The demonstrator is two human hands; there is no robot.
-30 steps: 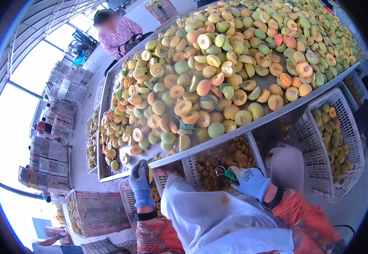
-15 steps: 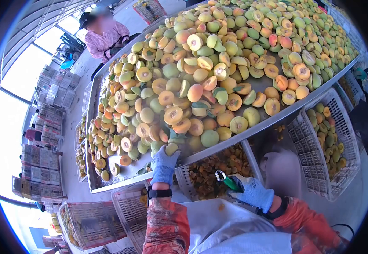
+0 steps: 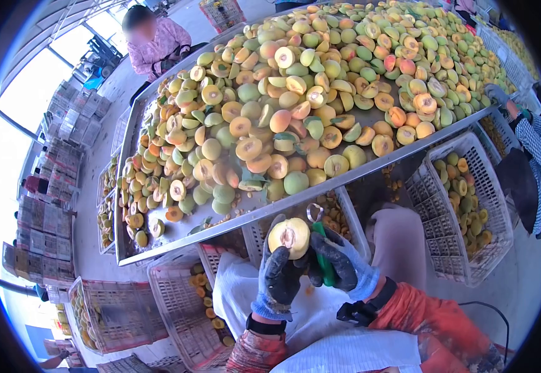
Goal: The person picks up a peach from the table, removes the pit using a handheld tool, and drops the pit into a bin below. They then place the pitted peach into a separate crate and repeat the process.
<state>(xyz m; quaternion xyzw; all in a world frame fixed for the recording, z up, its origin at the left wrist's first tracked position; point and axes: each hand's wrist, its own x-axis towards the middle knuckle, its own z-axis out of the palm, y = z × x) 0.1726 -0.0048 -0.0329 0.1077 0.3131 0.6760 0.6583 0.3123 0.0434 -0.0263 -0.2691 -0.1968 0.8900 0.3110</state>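
Observation:
My left hand (image 3: 279, 267), in a blue glove with a dark palm, grips a peach half (image 3: 289, 237) with its pale yellow cut face turned up. A brownish patch shows at the middle of that face. Beside it, my right hand (image 3: 340, 258), gloved alike, is closed round the green handle of a pitting spoon (image 3: 326, 255). Its metal loop stands up past the fingers, just right of the fruit. Both hands are close together over my pale apron (image 3: 320, 317), in front of a metal table (image 3: 245, 216) heaped with whole-looking and halved peaches (image 3: 248, 148).
Beneath the table edge is a crate (image 3: 255, 242) with brownish pieces. Peach crates stand at right (image 3: 494, 230) and lower left (image 3: 174, 311). A person in pink (image 3: 158, 46) is across the table; another person's checked sleeve (image 3: 538, 168) is at right. Crate stacks (image 3: 46, 227) line the left.
My left hand has come back from the table's edge with a peach half. My right hand has brought the pitting spoon up and left beside it. The view has shifted slightly.

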